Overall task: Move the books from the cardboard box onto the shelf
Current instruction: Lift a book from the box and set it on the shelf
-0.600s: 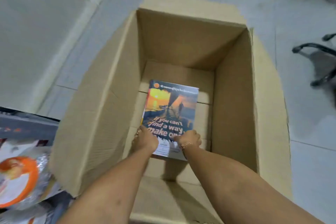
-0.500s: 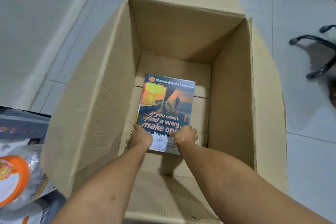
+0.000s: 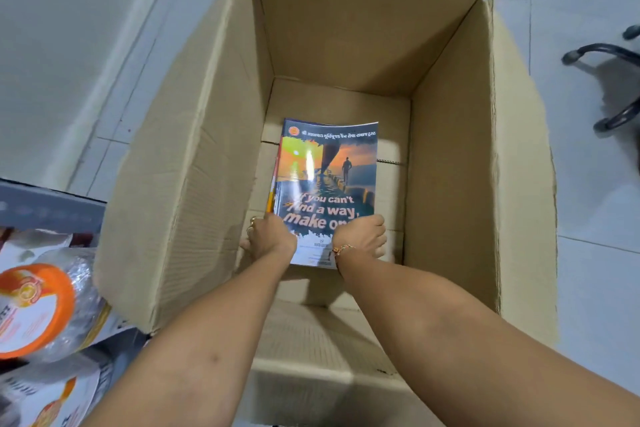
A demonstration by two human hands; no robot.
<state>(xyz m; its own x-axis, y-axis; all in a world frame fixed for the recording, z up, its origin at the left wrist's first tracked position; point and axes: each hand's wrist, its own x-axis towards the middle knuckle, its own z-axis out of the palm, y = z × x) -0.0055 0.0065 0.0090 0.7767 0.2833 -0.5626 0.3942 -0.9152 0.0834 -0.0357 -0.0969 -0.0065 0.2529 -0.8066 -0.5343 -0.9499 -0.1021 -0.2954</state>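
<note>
Below, both hands reach deep into the open cardboard box (image 3: pixel 194 184), gripping the near end of a stack of books (image 3: pixel 329 180) on its bottom. Left hand (image 3: pixel 272 241) clasps the near-left corner, right hand (image 3: pixel 362 239) the near-right; the fingers of both curl under the stack, largely hidden. Only the top cover is legible. Packaged goods (image 3: pixel 38 308) at left are cropped.
</note>
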